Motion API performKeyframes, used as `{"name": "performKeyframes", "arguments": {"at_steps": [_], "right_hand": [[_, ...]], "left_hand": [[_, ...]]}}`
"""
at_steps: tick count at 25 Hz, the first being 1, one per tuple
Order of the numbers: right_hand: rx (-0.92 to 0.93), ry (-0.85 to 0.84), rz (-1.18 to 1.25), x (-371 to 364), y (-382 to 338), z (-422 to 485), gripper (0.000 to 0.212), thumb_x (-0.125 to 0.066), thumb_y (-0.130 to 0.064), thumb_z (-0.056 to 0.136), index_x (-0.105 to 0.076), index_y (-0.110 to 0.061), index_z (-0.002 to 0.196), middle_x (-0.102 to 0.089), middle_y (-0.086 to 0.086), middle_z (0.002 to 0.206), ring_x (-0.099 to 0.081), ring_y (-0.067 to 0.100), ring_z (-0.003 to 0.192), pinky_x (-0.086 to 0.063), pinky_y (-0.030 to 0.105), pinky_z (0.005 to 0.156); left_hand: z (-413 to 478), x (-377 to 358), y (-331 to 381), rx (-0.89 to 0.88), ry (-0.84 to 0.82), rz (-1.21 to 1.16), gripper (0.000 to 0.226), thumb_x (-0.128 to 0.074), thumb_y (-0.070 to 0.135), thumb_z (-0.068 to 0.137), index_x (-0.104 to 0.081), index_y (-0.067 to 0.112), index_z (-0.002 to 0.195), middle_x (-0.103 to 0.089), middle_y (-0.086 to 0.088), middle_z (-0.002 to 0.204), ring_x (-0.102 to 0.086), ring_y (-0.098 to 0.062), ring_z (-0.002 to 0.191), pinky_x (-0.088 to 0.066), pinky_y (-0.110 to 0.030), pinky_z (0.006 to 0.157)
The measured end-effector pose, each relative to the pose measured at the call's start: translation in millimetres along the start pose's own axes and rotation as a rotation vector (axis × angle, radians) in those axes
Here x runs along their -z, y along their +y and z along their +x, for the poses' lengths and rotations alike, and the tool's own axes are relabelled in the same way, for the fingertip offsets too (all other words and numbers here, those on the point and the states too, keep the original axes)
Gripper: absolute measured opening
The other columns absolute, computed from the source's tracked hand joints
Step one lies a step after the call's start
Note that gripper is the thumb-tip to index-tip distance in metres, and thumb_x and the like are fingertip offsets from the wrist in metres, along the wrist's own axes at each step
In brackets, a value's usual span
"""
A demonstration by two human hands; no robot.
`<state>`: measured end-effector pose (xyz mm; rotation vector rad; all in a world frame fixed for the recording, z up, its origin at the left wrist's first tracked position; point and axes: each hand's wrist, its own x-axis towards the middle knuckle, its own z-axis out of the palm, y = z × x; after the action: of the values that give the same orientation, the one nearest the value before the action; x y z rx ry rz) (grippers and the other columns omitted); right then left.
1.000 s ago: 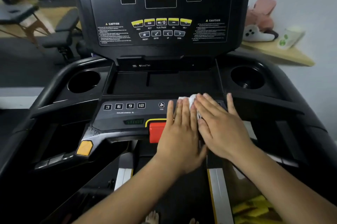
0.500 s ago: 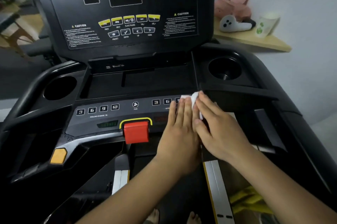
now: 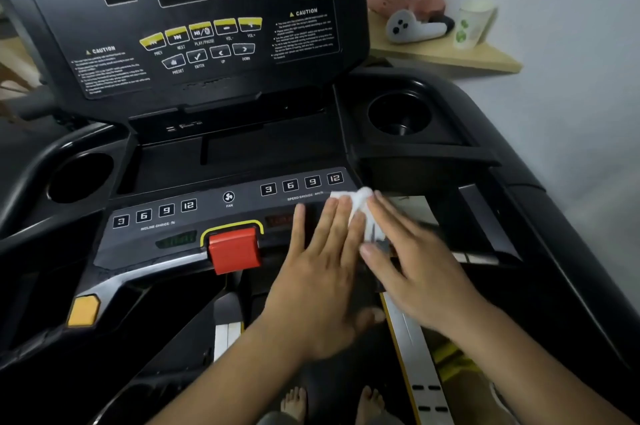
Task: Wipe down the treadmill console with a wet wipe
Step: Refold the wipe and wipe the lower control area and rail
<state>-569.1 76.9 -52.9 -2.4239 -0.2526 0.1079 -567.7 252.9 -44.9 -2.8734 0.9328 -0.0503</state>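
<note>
The black treadmill console (image 3: 214, 43) fills the view, with a lower button strip (image 3: 207, 213) carrying incline and speed keys. A crumpled white wet wipe (image 3: 356, 204) lies at the right end of that strip, just below the speed key marked 12. My left hand (image 3: 318, 272) lies flat with its fingertips on the wipe's left side. Beside it, my right hand (image 3: 415, 258) presses flat on the wipe's right side. Most of the wipe is hidden under the fingers of both hands.
A red safety key (image 3: 233, 249) sits left of my hands. Cup holders (image 3: 398, 113) (image 3: 81, 177) flank the tray. A wooden shelf (image 3: 446, 57) at the back right holds a white controller (image 3: 412, 28), a paper cup (image 3: 472, 24) and a pink object. Bare feet show below.
Both hands slid the wipe rightward along the button strip, uncovering the speed keys. The view has turned right and down.
</note>
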Motion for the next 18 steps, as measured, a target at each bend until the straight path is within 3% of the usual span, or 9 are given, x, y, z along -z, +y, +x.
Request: {"name": "performKeyframes", "arguments": {"at_steps": [2, 4, 6, 9, 12, 15, 18], "right_hand": [[0.062, 0.083, -0.215, -8, 5, -28, 0.069, -0.029, -0.059, 0.093, -0.013, -0.03, 0.154, -0.007, -0.014, 0.16, 0.016, -0.01, 0.14, -0.01, 0.024, 0.111], [0.119, 0.215, -0.36, -16, 7, -29, 0.065, -0.035, -0.048, 0.096, -0.028, -0.014, 0.15, -0.022, 0.0, 0.154, 0.023, -0.011, 0.138, -0.013, 0.028, 0.105], [0.092, 0.256, -0.38, -19, 3, -23, 0.061, -0.035, -0.042, 0.097, -0.029, -0.009, 0.148, -0.025, 0.003, 0.152, 0.022, -0.008, 0.139, -0.016, 0.032, 0.107], [0.089, 0.145, -0.471, -24, 10, -38, 0.06, -0.023, -0.042, 0.1, -0.025, -0.011, 0.151, -0.016, 0.005, 0.161, 0.004, 0.004, 0.148, -0.015, 0.038, 0.121], [0.114, 0.134, -0.522, -27, 0, -33, 0.06, -0.027, -0.036, 0.097, -0.023, -0.011, 0.152, -0.015, 0.004, 0.162, -0.009, 0.015, 0.149, -0.009, 0.042, 0.118], [0.081, 0.123, -0.526, -31, -39, 19, 0.06, -0.019, -0.04, 0.098, -0.02, -0.013, 0.152, -0.012, 0.004, 0.161, -0.001, 0.015, 0.149, -0.004, 0.048, 0.12], [0.119, 0.091, -0.534, -49, -66, 38, 0.061, -0.016, -0.043, 0.098, -0.021, -0.014, 0.152, -0.014, 0.004, 0.161, -0.002, 0.016, 0.149, -0.004, 0.055, 0.119]], "left_hand": [[-13, -10, 1, -0.029, 0.001, 0.003, 0.106, -0.042, 0.075, 0.082, -0.013, 0.004, 0.155, -0.004, -0.022, 0.163, 0.001, -0.036, 0.151, -0.008, -0.065, 0.115], [-4, -8, 5, -0.061, 0.023, 0.03, 0.1, -0.037, 0.071, 0.085, -0.015, 0.004, 0.155, -0.006, -0.022, 0.163, 0.002, -0.036, 0.151, -0.006, -0.066, 0.115], [4, -4, 8, -0.067, 0.054, 0.027, 0.094, -0.03, 0.067, 0.088, -0.013, 0.003, 0.155, -0.007, -0.022, 0.162, 0.003, -0.036, 0.151, -0.004, -0.065, 0.116], [-14, -7, 1, -0.061, 0.018, 0.011, 0.094, -0.046, 0.068, 0.085, -0.019, 0.013, 0.156, -0.009, -0.021, 0.162, -0.004, -0.035, 0.151, -0.009, -0.066, 0.115], [-21, -9, -28, -0.02, 0.065, -0.026, 0.079, -0.041, 0.068, 0.089, -0.026, 0.027, 0.155, -0.014, -0.012, 0.163, -0.013, -0.027, 0.151, -0.012, -0.066, 0.115], [-7, -3, -53, 0.102, 0.123, -0.047, 0.077, -0.022, 0.065, 0.095, -0.019, 0.019, 0.156, -0.013, -0.01, 0.163, -0.008, -0.023, 0.151, -0.004, -0.061, 0.118], [-26, -12, -64, 0.18, 0.116, -0.056, 0.078, -0.03, 0.055, 0.095, -0.016, 0.008, 0.156, -0.012, -0.013, 0.163, -0.007, -0.026, 0.151, -0.005, -0.061, 0.118]]}}
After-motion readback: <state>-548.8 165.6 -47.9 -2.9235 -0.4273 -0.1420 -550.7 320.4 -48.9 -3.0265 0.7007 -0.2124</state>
